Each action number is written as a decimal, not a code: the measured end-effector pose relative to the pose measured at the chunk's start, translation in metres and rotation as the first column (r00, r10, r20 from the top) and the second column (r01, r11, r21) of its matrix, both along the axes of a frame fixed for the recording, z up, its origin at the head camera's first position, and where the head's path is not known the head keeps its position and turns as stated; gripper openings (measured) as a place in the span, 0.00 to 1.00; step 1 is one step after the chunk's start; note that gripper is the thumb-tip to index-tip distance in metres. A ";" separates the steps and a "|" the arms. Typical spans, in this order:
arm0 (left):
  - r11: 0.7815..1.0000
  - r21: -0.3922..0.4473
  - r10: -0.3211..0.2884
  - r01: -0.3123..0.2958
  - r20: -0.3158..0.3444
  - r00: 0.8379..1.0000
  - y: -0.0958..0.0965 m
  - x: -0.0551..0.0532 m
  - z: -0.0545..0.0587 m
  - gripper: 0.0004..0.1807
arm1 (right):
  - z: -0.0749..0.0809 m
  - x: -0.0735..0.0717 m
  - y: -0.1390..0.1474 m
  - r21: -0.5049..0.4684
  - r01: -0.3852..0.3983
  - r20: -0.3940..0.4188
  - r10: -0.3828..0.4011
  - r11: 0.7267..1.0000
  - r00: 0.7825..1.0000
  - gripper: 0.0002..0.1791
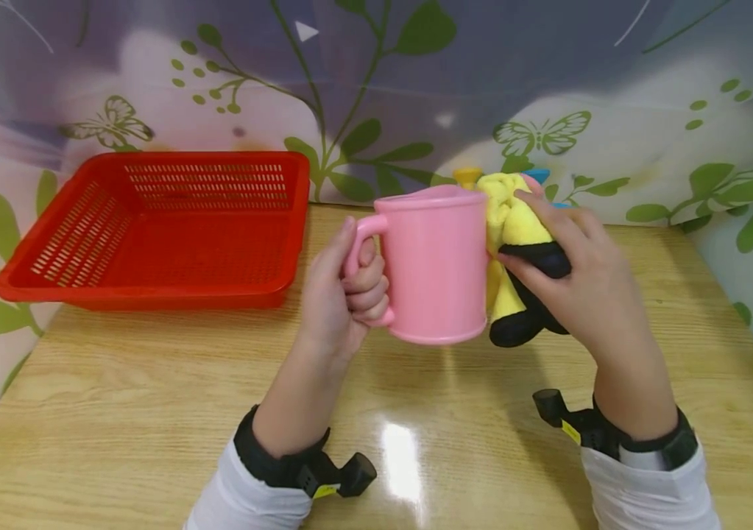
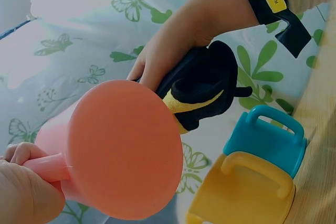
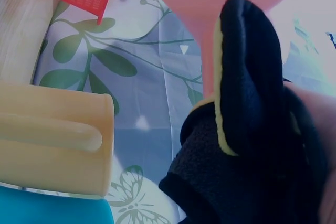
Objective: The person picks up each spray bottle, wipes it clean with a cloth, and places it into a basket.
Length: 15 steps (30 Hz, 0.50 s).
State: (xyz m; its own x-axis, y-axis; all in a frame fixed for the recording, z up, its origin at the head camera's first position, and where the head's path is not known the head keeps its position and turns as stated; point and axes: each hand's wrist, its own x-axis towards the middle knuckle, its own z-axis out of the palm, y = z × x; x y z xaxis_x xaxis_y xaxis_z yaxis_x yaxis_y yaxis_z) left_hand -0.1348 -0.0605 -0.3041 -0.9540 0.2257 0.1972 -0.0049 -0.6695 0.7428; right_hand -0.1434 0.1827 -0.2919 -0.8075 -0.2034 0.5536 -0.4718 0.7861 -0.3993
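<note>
My left hand (image 1: 343, 294) grips the handle of a pink plastic pitcher (image 1: 439, 269), raised above the table with its rim upward. In the left wrist view the round base of the pitcher (image 2: 126, 150) faces the camera. On the right, my right hand (image 1: 591, 272) pinches bunched yellow-and-black work gloves (image 1: 522, 221) close beside the pitcher's wall. Black finger-shaped parts with yellow edging show on the gloves (image 3: 249, 77) in the right wrist view. Whether the gloves touch the pitcher, I cannot tell.
A red plastic basket (image 1: 197, 250) stands at the back left of the wooden table (image 1: 151, 412). Behind the gloves stand a yellow handled container (image 2: 241, 190) and a blue handled one (image 2: 268, 140). A leaf-and-butterfly patterned cloth (image 1: 389, 96) hangs behind the table.
</note>
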 end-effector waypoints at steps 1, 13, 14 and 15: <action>1.000 -0.001 0.006 -0.006 0.005 1.000 0.000 0.000 0.000 0.25 | 0.000 0.000 0.000 -0.002 -0.016 0.006 0.016 1.000 1.000 0.38; 0.998 0.040 0.046 -0.049 0.068 0.997 0.000 -0.001 0.001 0.26 | 0.002 0.003 0.000 0.003 -0.094 0.071 0.093 0.996 0.993 0.39; 0.998 0.046 0.047 -0.051 0.079 0.996 0.000 -0.001 0.000 0.26 | 0.002 0.003 0.001 0.014 -0.102 0.079 0.100 0.995 0.992 0.39; 0.997 0.052 0.050 -0.055 0.089 0.995 0.000 -0.002 0.000 0.26 | 0.001 0.003 0.002 0.025 -0.111 0.086 0.108 0.994 0.990 0.40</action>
